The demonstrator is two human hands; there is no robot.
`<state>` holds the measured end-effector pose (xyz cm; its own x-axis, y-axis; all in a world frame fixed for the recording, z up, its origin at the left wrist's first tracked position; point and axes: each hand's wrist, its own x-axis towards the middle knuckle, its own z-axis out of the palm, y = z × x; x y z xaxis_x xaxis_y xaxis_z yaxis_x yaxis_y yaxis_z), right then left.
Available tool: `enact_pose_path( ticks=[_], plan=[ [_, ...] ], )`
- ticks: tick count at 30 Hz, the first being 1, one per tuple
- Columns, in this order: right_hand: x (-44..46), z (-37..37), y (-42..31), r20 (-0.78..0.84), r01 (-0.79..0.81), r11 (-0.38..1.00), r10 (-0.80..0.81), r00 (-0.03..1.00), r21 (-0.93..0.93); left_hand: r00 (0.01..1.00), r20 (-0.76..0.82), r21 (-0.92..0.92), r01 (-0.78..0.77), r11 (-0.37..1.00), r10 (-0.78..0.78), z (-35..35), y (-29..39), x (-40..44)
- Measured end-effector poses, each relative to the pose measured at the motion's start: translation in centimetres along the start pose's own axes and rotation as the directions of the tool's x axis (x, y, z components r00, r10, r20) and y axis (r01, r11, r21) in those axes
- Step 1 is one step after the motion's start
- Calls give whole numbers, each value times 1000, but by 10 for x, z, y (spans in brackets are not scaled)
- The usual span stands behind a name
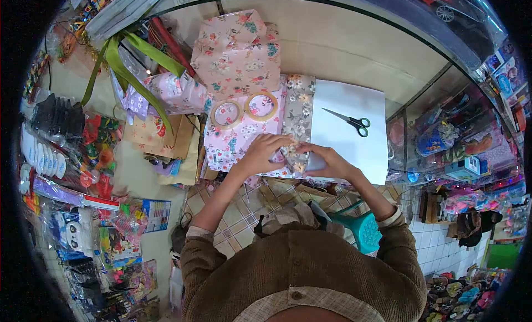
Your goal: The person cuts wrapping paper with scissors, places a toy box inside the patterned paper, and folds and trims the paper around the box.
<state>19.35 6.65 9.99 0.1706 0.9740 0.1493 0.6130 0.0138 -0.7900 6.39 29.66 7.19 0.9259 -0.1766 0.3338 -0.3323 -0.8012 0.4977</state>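
A strip of grey floral wrapping paper (298,109) runs lengthwise over the work surface, with white and orange flowers on it. My left hand (267,154) grips its near left side, fingers curved over the edge. From the other side, my right hand (331,163) pinches the near end, thumb and fingers bent around it. Whether something lies inside the folded paper is hidden. Beside it is a large white sheet (346,156), and black-and-green scissors (354,124) rest on that. Two tape rolls (239,119) lie on pink floral paper (227,142) to the left.
Crumpled peach floral paper (235,53) sits at the back against a glass panel. Green ribbon (119,64) and a pink floral parcel (180,92) are at the left, near brown paper bags (160,135). A teal stool (366,233) stands below right. Packaged goods fill both sides.
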Motion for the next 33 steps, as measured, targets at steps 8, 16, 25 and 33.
enact_pose_path(
  ticks=[8,16,25,33],
  plan=[
    [-5,30,-11,-35,92,958,-106,994,-272,979,-94,156,193,969,-180,12,45,-11],
    [-7,28,-9,-17,119,953,-129,991,-279,992,-61,10,108,994,-107,16,40,-21],
    [-7,20,-8,75,183,934,-168,983,-306,977,-69,21,204,979,-202,14,57,-36],
    [-5,20,5,127,202,941,-173,977,-272,284,-218,-919,263,295,-934,122,91,-63]
  ],
)
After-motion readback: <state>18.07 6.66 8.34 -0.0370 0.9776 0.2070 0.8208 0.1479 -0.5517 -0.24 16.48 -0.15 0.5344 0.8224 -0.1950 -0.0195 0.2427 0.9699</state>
